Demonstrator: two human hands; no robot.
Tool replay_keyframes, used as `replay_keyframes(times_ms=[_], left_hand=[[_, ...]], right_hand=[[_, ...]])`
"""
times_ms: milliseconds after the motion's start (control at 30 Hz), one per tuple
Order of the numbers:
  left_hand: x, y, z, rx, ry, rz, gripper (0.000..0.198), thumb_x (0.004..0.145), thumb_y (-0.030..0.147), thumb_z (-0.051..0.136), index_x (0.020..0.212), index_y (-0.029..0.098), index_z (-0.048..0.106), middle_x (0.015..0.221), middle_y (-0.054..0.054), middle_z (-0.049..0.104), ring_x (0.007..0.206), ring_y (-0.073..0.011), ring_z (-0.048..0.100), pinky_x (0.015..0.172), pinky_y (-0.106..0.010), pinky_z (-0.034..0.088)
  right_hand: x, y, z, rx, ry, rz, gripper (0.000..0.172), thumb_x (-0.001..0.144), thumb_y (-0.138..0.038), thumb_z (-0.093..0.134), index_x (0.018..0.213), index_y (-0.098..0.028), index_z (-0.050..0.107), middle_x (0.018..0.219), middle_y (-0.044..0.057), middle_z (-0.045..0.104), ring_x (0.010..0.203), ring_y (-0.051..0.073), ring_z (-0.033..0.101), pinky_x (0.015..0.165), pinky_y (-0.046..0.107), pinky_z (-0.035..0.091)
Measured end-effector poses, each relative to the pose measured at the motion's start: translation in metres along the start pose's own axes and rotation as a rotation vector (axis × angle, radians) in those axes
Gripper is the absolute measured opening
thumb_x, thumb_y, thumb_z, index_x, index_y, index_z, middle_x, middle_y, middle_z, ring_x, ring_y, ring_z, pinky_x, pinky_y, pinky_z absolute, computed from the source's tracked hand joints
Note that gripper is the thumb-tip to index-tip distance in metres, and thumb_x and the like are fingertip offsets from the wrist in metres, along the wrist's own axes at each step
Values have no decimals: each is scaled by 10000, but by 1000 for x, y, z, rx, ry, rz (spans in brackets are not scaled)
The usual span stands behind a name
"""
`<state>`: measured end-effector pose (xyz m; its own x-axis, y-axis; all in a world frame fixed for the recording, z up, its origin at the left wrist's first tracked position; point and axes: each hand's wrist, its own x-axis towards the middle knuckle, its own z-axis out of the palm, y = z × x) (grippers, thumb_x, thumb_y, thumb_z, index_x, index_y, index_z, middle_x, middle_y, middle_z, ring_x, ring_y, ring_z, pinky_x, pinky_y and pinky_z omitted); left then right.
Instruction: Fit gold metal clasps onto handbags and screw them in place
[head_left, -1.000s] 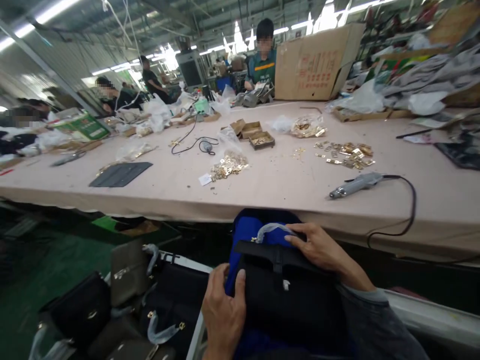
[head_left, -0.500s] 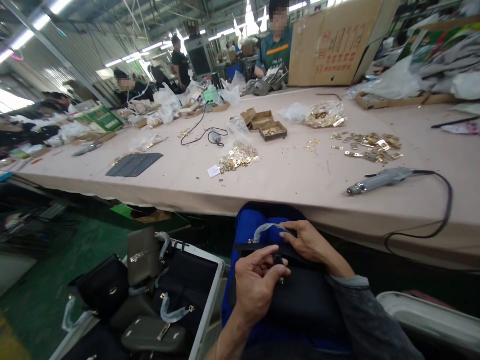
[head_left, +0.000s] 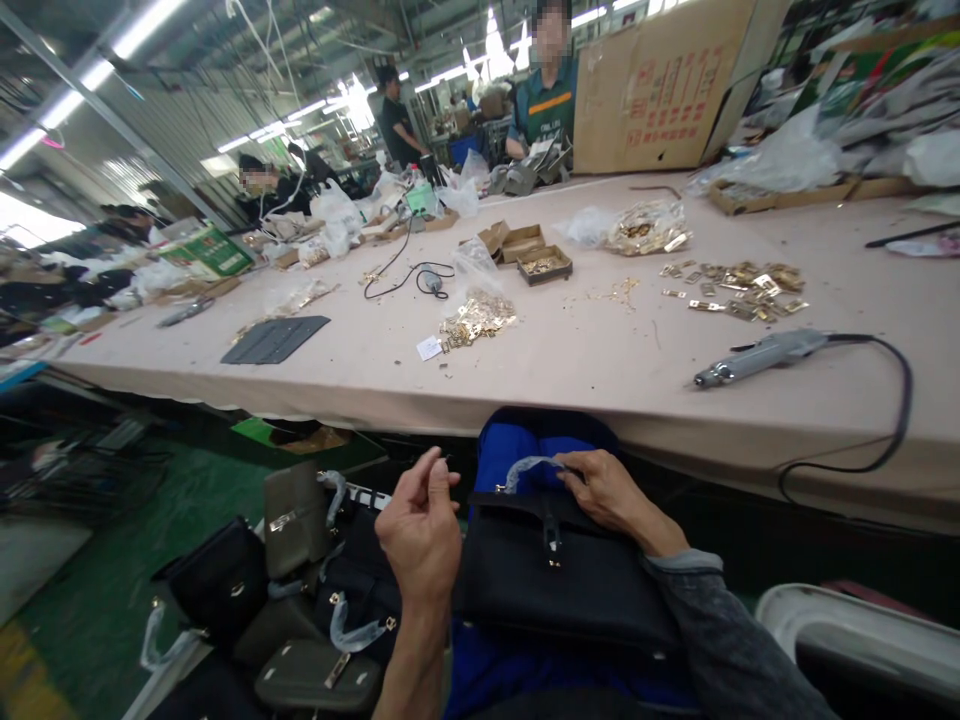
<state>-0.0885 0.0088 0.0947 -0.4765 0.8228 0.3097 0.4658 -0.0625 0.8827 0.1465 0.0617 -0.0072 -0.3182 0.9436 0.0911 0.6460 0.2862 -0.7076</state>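
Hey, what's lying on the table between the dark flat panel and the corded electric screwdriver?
In the head view, a heap of gold-coloured metal fittings with a white paper tag beside it, then pale tablecloth reaching the screwdriver.

Looks fairly bright across the tabletop (head_left: 360,365), lit from overhead by strip lights (head_left: 150,27) burnt out to white, with more glare from a white patch (head_left: 34,224) at the left edge. Sinks into gloom below, with little detail in the black bag (head_left: 555,590). Glints off gold metal pieces (head_left: 480,315). Casts only faint shadow beneath the grey power tool (head_left: 765,360). Turns soft in the background, and leans and stretches toward the corners.
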Motion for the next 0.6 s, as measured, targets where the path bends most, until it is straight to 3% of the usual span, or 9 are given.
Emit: replay_keyframes(times_ms=[100,267,333,467,600], left_hand=[[9,-2,2,92,-81,-33,473,929,417,670,1301,126,654,897,-80,741,748,-207,703,611,-268,545],[-30,0,31,20,-505,-153,309,915,433,655,862,151,771,693,-70,728,625,-210,696,560,-255,503],[-45,-4,45,-31,-601,-216,229,843,362,706,797,145,767,675,-78,734,623,-219,702,548,-254,498],[-53,-18,67,-213,-588,-363,148,720,277,747,723,132,717,625,-84,721,538,-220,689,513,-262,502],[-50,-27,76,-351,-532,-449,198,626,271,806,660,154,650,542,-67,693,489,-202,670,493,-235,466]], right_hand=[[0,-1,-4,-7,-5,-10,227,965,-267,503,817,-230,671,786,27,696,727,186,612,706,290,369],[-1,3,-14,-3,-6,12,239,958,-277,493,905,-237,723,883,45,735,787,205,654,733,293,396],[0,7,-17,-14,-24,33,256,956,-277,481,868,-237,718,830,36,726,754,199,654,714,290,393],[0,11,-16,-49,-13,69,256,942,-283,491,870,-241,733,822,30,727,771,202,660,720,288,397],[1,4,-22,-87,12,98,261,937,-279,499,900,-247,755,892,43,746,863,216,670,782,292,411]])
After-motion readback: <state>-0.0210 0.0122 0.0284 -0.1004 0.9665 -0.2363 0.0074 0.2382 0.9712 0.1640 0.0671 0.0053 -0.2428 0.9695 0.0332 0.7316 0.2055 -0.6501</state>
